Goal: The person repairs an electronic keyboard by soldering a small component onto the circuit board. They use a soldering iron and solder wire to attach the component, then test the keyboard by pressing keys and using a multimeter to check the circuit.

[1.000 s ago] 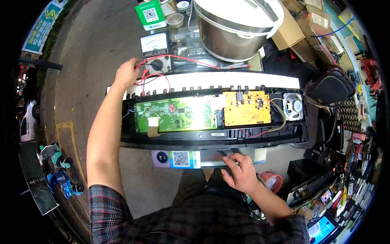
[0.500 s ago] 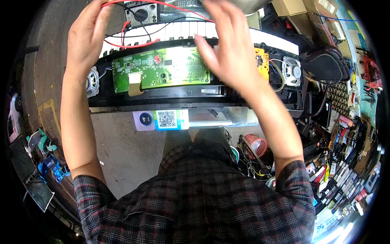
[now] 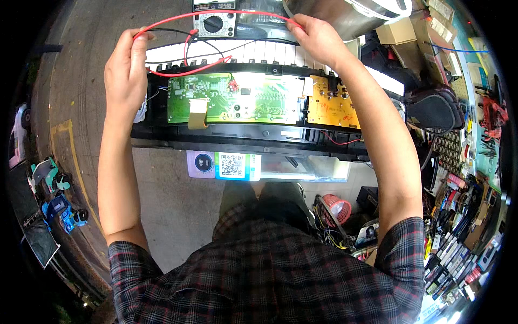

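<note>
My left hand [image 3: 127,67] is closed around test leads at the left end of an opened electronic keyboard. A red test lead [image 3: 216,12] arches from it over to my right hand [image 3: 321,40], which pinches the lead's far part above the piano keys [image 3: 259,52]. A black lead [image 3: 175,30] also runs from my left hand. Behind the keys stands an analog multimeter [image 3: 214,24] with a big black dial. Inside the keyboard lie a green circuit board [image 3: 270,100] with a flat ribbon cable [image 3: 198,114] and an orange circuit board [image 3: 329,105], partly behind my right forearm.
A large metal pot [image 3: 350,16] stands at the back right, beside cardboard boxes [image 3: 396,32]. A payment-code card [image 3: 232,166] hangs at the near edge. On the right are a black padded seat [image 3: 431,113], a pink basket [image 3: 338,209] and crowded small goods [image 3: 453,248].
My right hand has moved from over the green board up to the red lead and now pinches it. My left hand still grips the leads. The whole view has shifted slightly.
</note>
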The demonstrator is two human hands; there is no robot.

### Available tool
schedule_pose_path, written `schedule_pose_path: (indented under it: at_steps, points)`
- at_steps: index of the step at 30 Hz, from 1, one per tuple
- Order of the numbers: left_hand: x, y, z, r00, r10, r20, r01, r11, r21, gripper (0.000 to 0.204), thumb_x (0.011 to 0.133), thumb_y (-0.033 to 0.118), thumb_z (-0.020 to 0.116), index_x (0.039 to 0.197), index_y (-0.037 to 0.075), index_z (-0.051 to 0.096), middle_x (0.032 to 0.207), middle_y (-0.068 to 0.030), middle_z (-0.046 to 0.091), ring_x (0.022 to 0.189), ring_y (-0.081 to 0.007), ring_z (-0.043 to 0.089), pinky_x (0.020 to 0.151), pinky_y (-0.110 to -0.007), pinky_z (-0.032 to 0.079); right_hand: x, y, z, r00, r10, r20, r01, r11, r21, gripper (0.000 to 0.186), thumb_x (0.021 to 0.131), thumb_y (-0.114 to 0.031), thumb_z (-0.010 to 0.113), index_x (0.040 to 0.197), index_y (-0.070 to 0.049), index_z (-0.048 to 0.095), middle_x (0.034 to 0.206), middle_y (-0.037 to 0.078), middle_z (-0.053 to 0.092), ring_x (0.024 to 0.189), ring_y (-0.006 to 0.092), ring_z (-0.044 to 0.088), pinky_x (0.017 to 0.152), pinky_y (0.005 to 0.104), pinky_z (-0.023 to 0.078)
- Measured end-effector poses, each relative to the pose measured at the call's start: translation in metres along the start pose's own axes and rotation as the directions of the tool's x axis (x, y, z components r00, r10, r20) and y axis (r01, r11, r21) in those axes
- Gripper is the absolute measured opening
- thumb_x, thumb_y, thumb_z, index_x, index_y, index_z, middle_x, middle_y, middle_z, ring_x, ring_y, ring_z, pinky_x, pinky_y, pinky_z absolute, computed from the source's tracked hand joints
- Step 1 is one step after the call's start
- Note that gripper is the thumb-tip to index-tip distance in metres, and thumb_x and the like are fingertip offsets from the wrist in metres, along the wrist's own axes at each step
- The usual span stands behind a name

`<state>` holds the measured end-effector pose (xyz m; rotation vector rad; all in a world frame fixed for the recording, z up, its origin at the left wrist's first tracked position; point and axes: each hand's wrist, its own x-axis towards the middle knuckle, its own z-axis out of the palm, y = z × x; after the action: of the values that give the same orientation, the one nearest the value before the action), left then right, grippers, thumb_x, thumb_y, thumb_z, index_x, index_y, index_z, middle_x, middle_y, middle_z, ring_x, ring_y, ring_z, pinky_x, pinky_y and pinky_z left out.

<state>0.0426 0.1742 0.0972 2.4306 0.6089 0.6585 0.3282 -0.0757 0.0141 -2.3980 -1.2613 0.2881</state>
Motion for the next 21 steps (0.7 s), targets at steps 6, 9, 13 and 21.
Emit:
schedule_pose_path:
  at_steps: [6, 9, 13, 21]
  points:
    - [0.0, -0.022, 0.011, 0.999, 0.002, -0.039, -0.008, 0.989, -0.148, 0.036, 0.114, 0.029, 0.047, 0.114, 0.001, 0.069, 0.089, -0.0024, 0.064, 0.084, -0.0111, 0.056, 0.078, -0.029, 0.046, 0.011, -0.022, 0.038, 0.968, -0.189, 0.165, 0.197, 0.98, -0.033, 0.038, 0.097, -0.022, 0.054, 0.129, -0.007, 0.068, 0.132, 0.018, 0.069, 0.122, 0.0379, 0.065, 0.108, 0.0477, 0.049]
    - [0.004, -0.025, 0.014, 0.998, -0.006, -0.062, -0.003, 0.988, -0.152, 0.034, 0.112, 0.028, 0.047, 0.112, 0.002, 0.07, 0.084, -0.0029, 0.063, 0.081, -0.0114, 0.057, 0.072, -0.029, 0.046, 0.015, -0.024, 0.046, 0.967, -0.232, 0.106, 0.246, 0.958, -0.146, 0.036, 0.099, -0.021, 0.054, 0.129, -0.009, 0.068, 0.132, 0.016, 0.069, 0.125, 0.0352, 0.064, 0.109, 0.0481, 0.048]
    - [0.009, -0.041, 0.014, 0.993, -0.056, -0.108, 0.04, 0.988, -0.147, 0.033, 0.111, 0.028, 0.049, 0.112, 0.003, 0.071, 0.08, -0.0029, 0.062, 0.076, -0.0121, 0.057, 0.07, -0.03, 0.046, 0.015, -0.015, 0.03, 0.965, -0.26, 0.019, 0.258, 0.943, -0.211, 0.028, 0.101, -0.023, 0.057, 0.12, -0.006, 0.069, 0.12, 0.019, 0.07, 0.117, 0.0396, 0.064, 0.103, 0.0489, 0.05]
    - [0.011, -0.077, 0.019, 0.999, -0.022, -0.029, 0.015, 0.979, -0.201, 0.034, 0.112, 0.029, 0.053, 0.129, 0.006, 0.07, 0.102, -0.0069, 0.072, 0.094, -0.0173, 0.07, 0.087, -0.03, 0.053, -0.038, -0.019, -0.074, 0.942, -0.048, -0.331, 0.04, 0.999, -0.032, 0.035, 0.104, -0.038, 0.059, 0.112, -0.006, 0.072, 0.092, 0.021, 0.073, 0.087, 0.037, 0.073, 0.079, 0.046, 0.057]
